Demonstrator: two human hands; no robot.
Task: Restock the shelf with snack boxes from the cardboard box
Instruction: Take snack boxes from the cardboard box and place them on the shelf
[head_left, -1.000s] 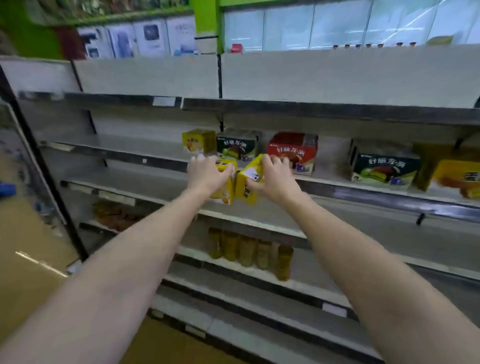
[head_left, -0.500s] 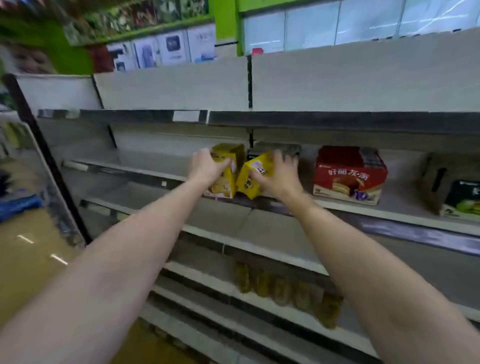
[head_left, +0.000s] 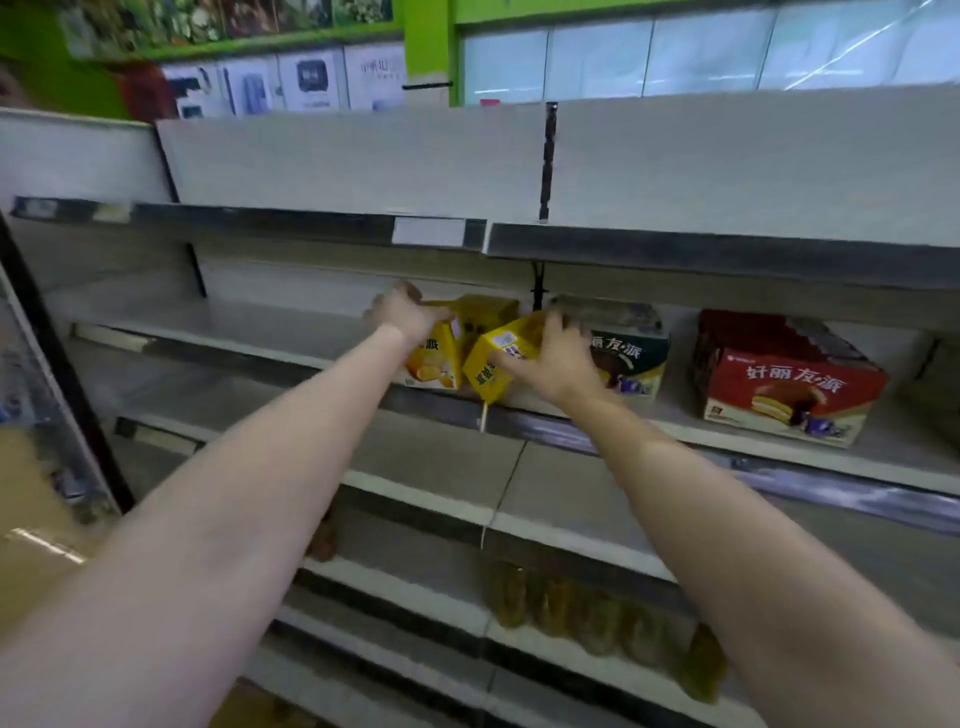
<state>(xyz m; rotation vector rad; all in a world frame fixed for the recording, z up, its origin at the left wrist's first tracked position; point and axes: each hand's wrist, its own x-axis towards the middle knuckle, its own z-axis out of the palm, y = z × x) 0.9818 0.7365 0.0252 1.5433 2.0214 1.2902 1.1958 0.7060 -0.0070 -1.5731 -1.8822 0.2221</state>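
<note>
The shelf (head_left: 270, 332) runs wide across the aisle, its second tier holding a red snack box (head_left: 784, 379) toward the right and a green one (head_left: 628, 358) nearer the middle. At that tier's front edge, both arms are stretched out — this looks like the placing step. The left hand (head_left: 402, 314) grips a yellow snack box (head_left: 434, 358) from above, standing nearly upright; the right hand (head_left: 553, 358) clasps a second yellow box (head_left: 491, 364), tilted, its lower corner overhanging the edge. Another yellow box (head_left: 491, 312) sits behind them. Next, I'd say, the tilted one needs levelling and pushing back — then letting go. The cardboard box is not in sight.
</note>
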